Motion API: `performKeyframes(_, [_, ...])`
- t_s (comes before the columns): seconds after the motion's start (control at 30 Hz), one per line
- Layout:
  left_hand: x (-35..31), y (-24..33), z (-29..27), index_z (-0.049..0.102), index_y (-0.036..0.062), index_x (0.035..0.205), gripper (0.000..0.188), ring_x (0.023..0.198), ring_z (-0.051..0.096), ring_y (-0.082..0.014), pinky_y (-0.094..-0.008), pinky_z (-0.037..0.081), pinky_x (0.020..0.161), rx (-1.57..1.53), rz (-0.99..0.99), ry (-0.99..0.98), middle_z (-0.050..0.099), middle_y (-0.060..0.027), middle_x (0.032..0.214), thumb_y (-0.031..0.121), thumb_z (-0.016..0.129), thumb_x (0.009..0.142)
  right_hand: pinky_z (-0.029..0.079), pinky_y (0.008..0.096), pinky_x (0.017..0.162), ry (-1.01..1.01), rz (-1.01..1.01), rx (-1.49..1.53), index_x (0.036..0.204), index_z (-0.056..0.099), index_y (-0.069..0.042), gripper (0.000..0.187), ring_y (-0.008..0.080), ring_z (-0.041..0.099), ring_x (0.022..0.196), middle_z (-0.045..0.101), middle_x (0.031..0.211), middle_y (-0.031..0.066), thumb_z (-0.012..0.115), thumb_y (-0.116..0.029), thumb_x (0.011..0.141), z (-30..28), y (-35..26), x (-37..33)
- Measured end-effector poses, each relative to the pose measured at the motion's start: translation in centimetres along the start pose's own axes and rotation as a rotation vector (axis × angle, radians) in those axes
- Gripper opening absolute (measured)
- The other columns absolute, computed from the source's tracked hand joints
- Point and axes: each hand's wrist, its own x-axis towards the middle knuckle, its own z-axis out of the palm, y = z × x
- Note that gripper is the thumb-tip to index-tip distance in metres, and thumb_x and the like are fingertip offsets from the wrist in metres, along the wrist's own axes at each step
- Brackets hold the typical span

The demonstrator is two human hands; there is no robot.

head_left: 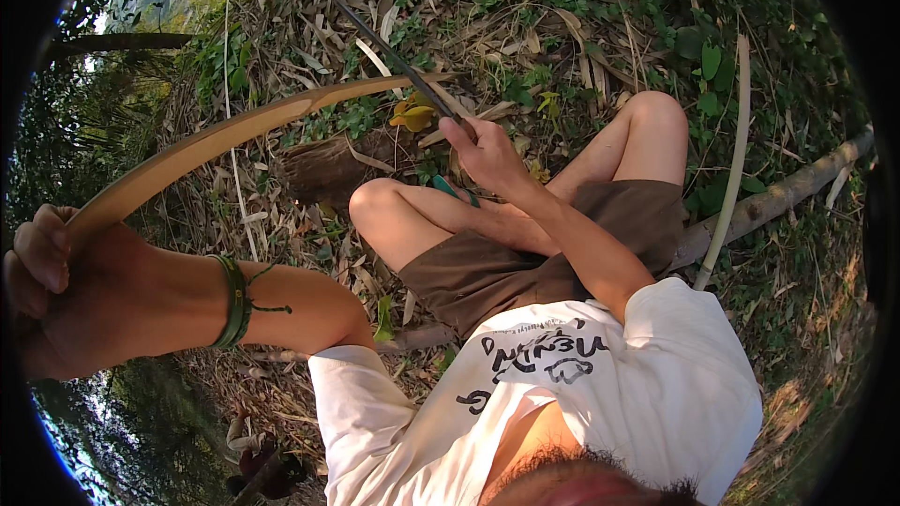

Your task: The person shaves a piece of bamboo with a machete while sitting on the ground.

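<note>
My left hand, raised at the far left with a green cord bracelet on its wrist, is closed round one end of a long, curved bamboo strip. The strip arches across to the middle, its pale inner face showing, and tapers to a thin tip. In front of my crossed legs, my right hand grips a long, dark-bladed knife; the fist hides its handle. The blade points away to the upper left and crosses the strip close to its tip. Whether the two touch there, I cannot tell.
A short, rough log lies beyond my knee, near a yellow leaf. To my right, a pale bamboo strip crosses a thicker pole. Another thin strip runs along the left. Dry leaves and green plants cover the ground.
</note>
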Motion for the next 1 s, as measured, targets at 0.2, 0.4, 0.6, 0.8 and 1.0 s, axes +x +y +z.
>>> performKeyframes(0.2, [1.7, -0.9, -0.8, 0.055, 0.0122, 0.070, 0.047, 0.045, 0.043, -0.0137, -0.0303, 0.041, 0.049, 0.032, -0.033, 0.125, 0.042, 0.0015, 0.057, 0.041, 0.040, 0.104, 0.049, 0.0408, 0.062, 0.115, 0.156, 0.026, 0.086, 0.068, 0.004, 0.063, 0.0323, 0.069, 0.067, 0.066, 0.066, 0.0174, 0.054, -0.057, 0.097, 0.0, 11.1, 2.3])
performKeyframes(0.4, [0.6, -1.5, -1.5, 0.054, 0.0115, 0.070, 0.042, 0.049, 0.042, -0.0126, -0.0304, 0.040, 0.049, 0.078, 0.028, 0.244, 0.041, 0.0004, 0.060, 0.036, 0.043, 0.102, 0.039, 0.0372, 0.049, 0.150, 0.087, -0.160, 0.082, 0.066, 0.003, 0.065, 0.0178, 0.049, 0.048, 0.050, 0.052, 0.0061, 0.054, -0.059, 0.097, 1.6, 6.7, 2.9])
performKeyframes(0.6, [1.5, -3.1, -0.3, 0.050, 0.0133, 0.070, 0.039, 0.052, 0.043, -0.0109, -0.0300, 0.042, 0.050, 0.100, 0.095, 0.306, 0.036, 0.0017, 0.060, 0.034, 0.043, 0.102, 0.044, 0.0410, 0.054, 0.238, 0.070, -0.207, 0.083, 0.065, 0.006, 0.063, 0.0231, 0.059, 0.053, 0.058, 0.056, 0.0149, 0.053, -0.054, 0.099, 0.9, 13.3, 3.3])
performKeyframes(0.8, [1.6, -2.8, -6.0, 0.047, 0.0143, 0.072, 0.040, 0.055, 0.043, -0.0106, -0.0307, 0.044, 0.051, 0.065, 0.049, 0.209, 0.035, 0.0014, 0.062, 0.037, 0.041, 0.104, 0.046, 0.0427, 0.053, -0.007, 0.364, -0.142, 0.074, 0.060, 0.002, 0.066, 0.0222, 0.058, 0.049, 0.054, 0.053, 0.0081, 0.049, -0.058, 0.100, -0.4, 9.4, 3.1])
performKeyframes(1.0, [3.1, -4.7, -2.5, 0.046, 0.0115, 0.077, 0.042, 0.058, 0.044, -0.0152, -0.0298, 0.043, 0.051, 0.272, 0.108, 0.375, 0.041, -0.0033, 0.066, 0.040, 0.036, 0.106, 0.044, 0.0440, 0.050, 0.092, 0.576, -0.116, 0.074, 0.059, 0.002, 0.062, 0.0223, 0.055, 0.049, 0.055, 0.058, 0.0081, 0.051, -0.053, 0.100, -1.0, 14.3, 5.3])
